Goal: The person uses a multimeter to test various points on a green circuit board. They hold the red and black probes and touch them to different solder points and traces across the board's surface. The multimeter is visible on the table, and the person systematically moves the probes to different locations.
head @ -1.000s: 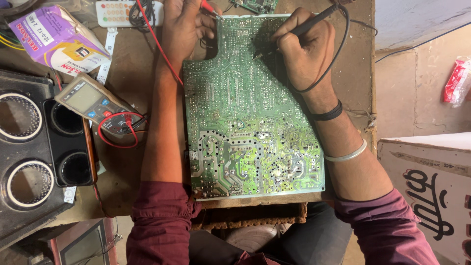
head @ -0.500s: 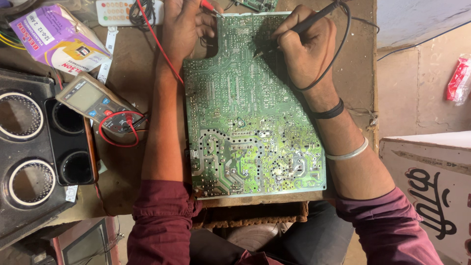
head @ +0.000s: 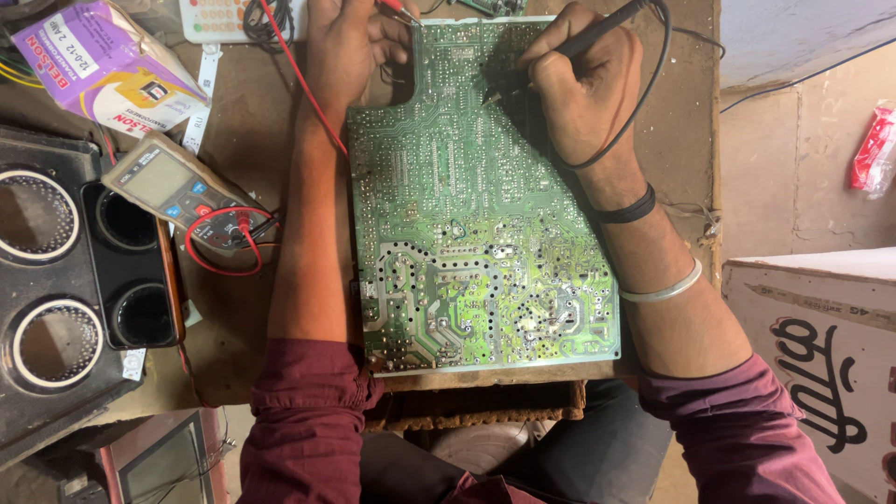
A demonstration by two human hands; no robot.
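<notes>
A green circuit board point(head: 476, 205) lies solder side up on the brown counter point(head: 243, 149). Left of the board sit a black speaker box point(head: 56, 289), a purple carton point(head: 93, 61) and a grey multimeter point(head: 177, 191). At the board's top edge, the right hand point(head: 583, 89) pinches a black probe point(head: 569, 47), and the left hand point(head: 350, 47) grips a red probe point(head: 397, 11).

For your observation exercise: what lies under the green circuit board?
The green circuit board rests on a brown wooden worktop, bare beside it and along its near edge. Whatever lies directly beneath the board, including its other face, is covered and cannot be seen.
</notes>
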